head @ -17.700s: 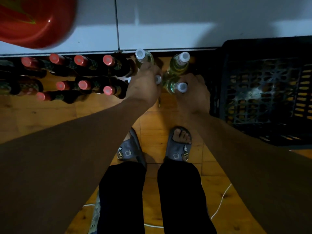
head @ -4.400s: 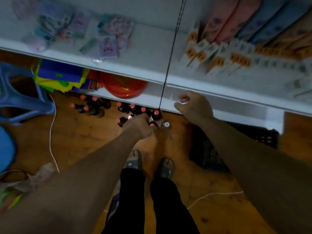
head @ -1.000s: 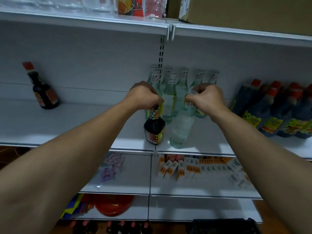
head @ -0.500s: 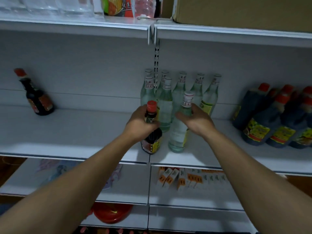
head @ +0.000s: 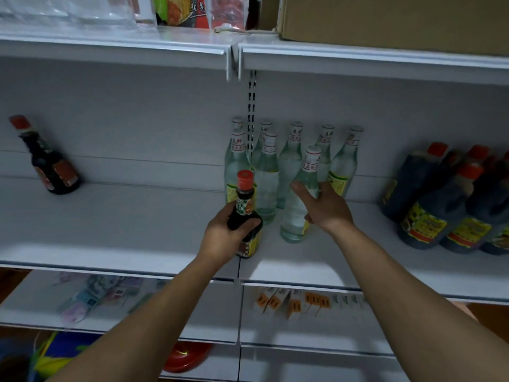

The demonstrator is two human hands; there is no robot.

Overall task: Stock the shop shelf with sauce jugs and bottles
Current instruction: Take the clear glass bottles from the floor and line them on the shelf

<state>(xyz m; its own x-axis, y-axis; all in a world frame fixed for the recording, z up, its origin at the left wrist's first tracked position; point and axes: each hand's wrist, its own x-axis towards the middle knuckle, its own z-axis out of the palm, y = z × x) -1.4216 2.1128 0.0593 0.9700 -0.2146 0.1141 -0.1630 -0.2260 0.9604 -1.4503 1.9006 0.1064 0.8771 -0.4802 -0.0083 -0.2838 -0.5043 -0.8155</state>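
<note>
Head: left grip clamped on dark sauce bottle; right grip apart, touching clear-liquid bottle

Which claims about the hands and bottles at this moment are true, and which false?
1. The left hand grips a dark red-capped sauce bottle. True.
2. The right hand holds a dark jug. False: with straight fingers it touches a clear white-capped glass bottle.
3. Dark red-capped plastic jugs stand at the right end of the white metal shelf. True.
4. The shelf's left end holds no bottle. False: one lone dark bottle stands there.
</note>
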